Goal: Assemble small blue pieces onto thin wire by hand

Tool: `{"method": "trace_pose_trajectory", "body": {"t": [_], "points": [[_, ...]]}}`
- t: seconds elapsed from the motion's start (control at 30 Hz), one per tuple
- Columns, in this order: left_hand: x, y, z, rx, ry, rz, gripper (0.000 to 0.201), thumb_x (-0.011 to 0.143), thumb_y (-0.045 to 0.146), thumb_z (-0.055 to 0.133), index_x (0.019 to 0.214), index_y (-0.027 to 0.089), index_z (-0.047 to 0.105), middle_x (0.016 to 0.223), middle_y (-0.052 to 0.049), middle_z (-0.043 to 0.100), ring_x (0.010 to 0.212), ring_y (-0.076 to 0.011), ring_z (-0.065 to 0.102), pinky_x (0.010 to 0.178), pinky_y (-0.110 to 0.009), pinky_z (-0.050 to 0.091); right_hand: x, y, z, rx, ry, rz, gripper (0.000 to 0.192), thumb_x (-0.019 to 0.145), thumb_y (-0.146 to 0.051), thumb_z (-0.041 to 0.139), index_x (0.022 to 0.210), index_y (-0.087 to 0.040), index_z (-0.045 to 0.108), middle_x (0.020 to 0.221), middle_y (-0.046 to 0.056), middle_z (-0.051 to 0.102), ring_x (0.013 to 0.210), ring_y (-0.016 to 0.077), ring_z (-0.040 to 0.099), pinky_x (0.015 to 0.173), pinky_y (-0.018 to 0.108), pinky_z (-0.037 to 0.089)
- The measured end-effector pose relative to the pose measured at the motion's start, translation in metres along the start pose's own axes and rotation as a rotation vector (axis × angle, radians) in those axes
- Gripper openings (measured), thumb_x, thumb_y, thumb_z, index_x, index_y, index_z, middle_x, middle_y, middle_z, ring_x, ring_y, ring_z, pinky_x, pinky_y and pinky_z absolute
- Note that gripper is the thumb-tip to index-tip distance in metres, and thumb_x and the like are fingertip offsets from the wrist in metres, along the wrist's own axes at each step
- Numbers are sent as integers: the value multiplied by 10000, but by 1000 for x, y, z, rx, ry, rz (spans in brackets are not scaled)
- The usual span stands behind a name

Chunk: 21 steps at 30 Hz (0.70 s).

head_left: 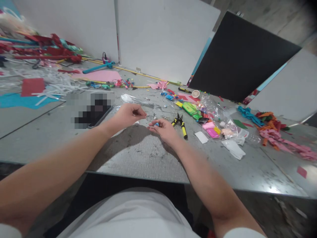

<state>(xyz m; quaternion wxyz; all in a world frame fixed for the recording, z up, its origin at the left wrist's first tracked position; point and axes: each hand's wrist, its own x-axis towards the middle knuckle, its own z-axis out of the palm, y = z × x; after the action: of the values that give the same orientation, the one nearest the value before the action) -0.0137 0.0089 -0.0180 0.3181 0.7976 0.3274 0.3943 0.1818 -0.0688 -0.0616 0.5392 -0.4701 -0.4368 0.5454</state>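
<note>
Over the grey table (138, 158), my left hand (128, 114) is closed in a pinch, thumb and forefinger together. Whatever lies between those fingertips is too small to make out. Just to its right, my right hand (165, 131) holds a small blue lump of clay (157, 124) between curled fingers. The hands are close together but apart. Beside my right hand lie pliers (180, 125) with black and yellow handles, their jaws spread. Several thin clear-wrapped wires (146, 101) and a white lump (126, 98) lie beyond my hands.
A pixelated dark device (95, 110) lies left. To the right are green clay packs (190, 109), pink packs (212, 132), a white card (201, 137) and clear plastic wrapping (220, 115). Coloured paper scraps (33, 86) clutter the far left. White panels (160, 36) and a black board (240, 56) stand behind.
</note>
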Motion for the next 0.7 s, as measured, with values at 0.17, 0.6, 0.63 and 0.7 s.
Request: {"method": "trace_pose_trajectory", "body": {"t": [0.17, 0.6, 0.63, 0.7], "points": [[0, -1, -1, 24, 21, 4, 238, 751, 400, 817, 811, 182, 740, 734, -29, 733, 672, -155, 646, 621, -276, 502, -5, -6, 3, -108, -44, 99, 137, 915, -98, 685, 1002, -182, 622, 798, 6, 723, 648, 115, 720, 752, 291, 636], [-3, 24, -6, 272, 21, -31, 389, 875, 457, 662, 595, 188, 632, 499, 15, 570, 486, -109, 468, 499, -269, 329, -9, -11, 0, -250, 18, -77, 308, 955, -462, 682, 1103, -196, 733, 615, -71, 550, 469, 70, 499, 460, 200, 403], [-3, 24, -6, 270, 27, -39, 397, 877, 461, 665, 591, 188, 627, 494, 16, 564, 484, -110, 465, 499, -270, 328, -9, -11, 1, -199, 9, -53, 306, 966, -456, 669, 1117, -195, 724, 656, -55, 589, 490, 75, 534, 469, 204, 430], [-3, 22, -6, 273, 34, -55, 393, 885, 457, 663, 602, 185, 638, 510, 8, 581, 492, -115, 478, 507, -274, 342, -8, -10, 3, -114, -12, -1, 268, 976, -401, 663, 1137, -190, 703, 760, -16, 668, 557, 92, 623, 502, 215, 488]]}}
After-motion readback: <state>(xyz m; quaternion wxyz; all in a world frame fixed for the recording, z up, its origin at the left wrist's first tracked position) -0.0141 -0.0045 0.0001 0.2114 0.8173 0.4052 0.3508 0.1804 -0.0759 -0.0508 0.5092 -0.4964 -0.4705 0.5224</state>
